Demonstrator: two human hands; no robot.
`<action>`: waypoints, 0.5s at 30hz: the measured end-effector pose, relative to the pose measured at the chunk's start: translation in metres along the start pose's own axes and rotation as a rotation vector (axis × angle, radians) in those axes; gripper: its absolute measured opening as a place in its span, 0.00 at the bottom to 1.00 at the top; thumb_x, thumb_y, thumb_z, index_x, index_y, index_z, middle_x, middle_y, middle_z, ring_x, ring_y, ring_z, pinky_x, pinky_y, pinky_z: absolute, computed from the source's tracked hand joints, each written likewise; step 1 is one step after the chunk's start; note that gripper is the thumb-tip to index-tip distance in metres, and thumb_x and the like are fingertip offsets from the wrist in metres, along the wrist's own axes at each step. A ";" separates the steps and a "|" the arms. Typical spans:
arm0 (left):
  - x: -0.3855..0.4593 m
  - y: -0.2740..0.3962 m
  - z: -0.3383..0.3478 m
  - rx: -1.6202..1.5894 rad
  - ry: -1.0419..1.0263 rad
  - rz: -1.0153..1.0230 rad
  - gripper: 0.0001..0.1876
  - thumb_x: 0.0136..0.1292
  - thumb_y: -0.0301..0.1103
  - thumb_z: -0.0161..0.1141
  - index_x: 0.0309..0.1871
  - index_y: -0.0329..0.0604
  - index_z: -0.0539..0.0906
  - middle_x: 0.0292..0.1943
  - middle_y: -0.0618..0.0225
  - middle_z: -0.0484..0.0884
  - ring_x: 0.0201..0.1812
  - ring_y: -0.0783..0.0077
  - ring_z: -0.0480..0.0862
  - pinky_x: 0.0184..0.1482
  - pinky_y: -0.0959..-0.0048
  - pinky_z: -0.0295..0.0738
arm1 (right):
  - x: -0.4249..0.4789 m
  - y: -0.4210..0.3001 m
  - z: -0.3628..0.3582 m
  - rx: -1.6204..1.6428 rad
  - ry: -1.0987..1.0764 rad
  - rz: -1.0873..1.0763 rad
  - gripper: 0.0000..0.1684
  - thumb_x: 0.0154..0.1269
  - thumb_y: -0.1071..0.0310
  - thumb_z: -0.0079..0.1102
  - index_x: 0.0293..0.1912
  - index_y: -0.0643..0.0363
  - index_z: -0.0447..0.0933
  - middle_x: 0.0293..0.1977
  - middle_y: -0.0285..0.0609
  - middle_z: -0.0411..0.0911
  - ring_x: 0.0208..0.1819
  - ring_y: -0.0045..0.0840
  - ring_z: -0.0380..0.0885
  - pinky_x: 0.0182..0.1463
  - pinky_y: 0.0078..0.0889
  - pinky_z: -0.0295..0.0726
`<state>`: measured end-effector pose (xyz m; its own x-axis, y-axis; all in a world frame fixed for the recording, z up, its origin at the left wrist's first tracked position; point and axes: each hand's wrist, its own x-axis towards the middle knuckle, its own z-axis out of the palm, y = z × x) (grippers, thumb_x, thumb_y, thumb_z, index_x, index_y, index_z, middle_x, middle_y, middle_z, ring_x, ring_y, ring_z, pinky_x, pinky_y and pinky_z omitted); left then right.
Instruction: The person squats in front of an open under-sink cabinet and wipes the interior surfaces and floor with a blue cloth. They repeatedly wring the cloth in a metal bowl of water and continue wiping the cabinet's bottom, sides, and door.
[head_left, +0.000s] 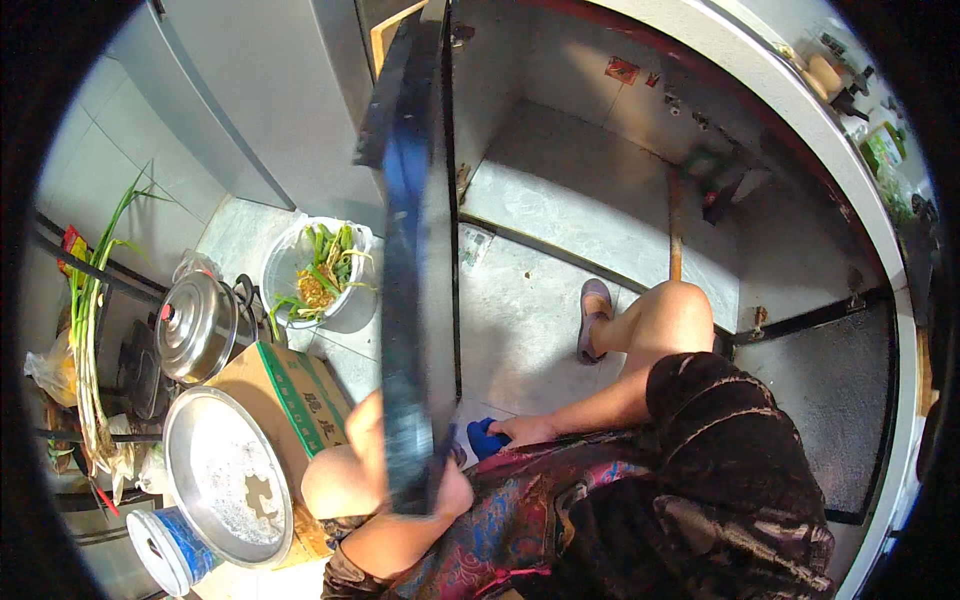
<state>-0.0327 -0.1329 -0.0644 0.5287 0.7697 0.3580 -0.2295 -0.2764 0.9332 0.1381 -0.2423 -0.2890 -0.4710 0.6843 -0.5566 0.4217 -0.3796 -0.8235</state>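
My left hand (454, 489) grips the near edge of a dark-framed cabinet door (409, 285), which stands open and is seen almost edge-on. Part of that hand is hidden by the door. My right hand (529, 431) holds a bunched blue cloth (487, 439) low between my knees, just right of the door. Beyond the hands lies the open base cabinet, with a pale tiled floor panel (555, 199) partly in sunlight. A wooden stick (676, 225) leans inside it. A second door (817, 405) stands open at the right.
At the left, a metal basin (225, 480) with suds rests on a cardboard box (304, 390). Near it are a lidded steel pot (196, 326), a white bucket (358, 289) with vegetable scraps, a blue-and-white tub (161, 551) and spring onions (86, 360). The countertop edge (825, 112) curves overhead.
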 end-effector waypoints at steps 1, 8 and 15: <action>0.007 -0.002 0.012 0.125 -0.030 0.125 0.30 0.59 0.51 0.51 0.56 0.34 0.66 0.55 0.51 0.66 0.54 0.61 0.69 0.48 0.69 0.66 | -0.012 -0.003 0.006 0.013 0.079 0.018 0.41 0.49 0.43 0.58 0.54 0.64 0.63 0.47 0.53 0.72 0.49 0.39 0.71 0.53 0.36 0.67; 0.039 0.014 0.087 0.569 0.187 0.646 0.50 0.43 0.59 0.64 0.63 0.38 0.54 0.57 0.43 0.59 0.54 0.50 0.65 0.50 0.61 0.65 | -0.027 0.043 -0.022 0.240 0.569 -0.010 0.34 0.44 0.51 0.63 0.48 0.61 0.65 0.42 0.50 0.74 0.45 0.38 0.73 0.49 0.36 0.70; -0.005 -0.060 0.036 0.620 0.312 0.498 0.24 0.55 0.24 0.54 0.55 0.30 0.61 0.48 0.51 0.70 0.43 0.63 0.74 0.47 0.67 0.72 | -0.054 0.009 -0.070 -0.194 0.700 -0.119 0.22 0.48 0.68 0.54 0.47 0.56 0.69 0.40 0.53 0.74 0.42 0.42 0.74 0.46 0.39 0.71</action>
<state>0.0075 -0.1405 -0.1207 0.2142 0.5728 0.7912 0.1614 -0.8197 0.5496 0.2215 -0.2389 -0.2583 0.0557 0.9759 -0.2111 0.5584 -0.2057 -0.8037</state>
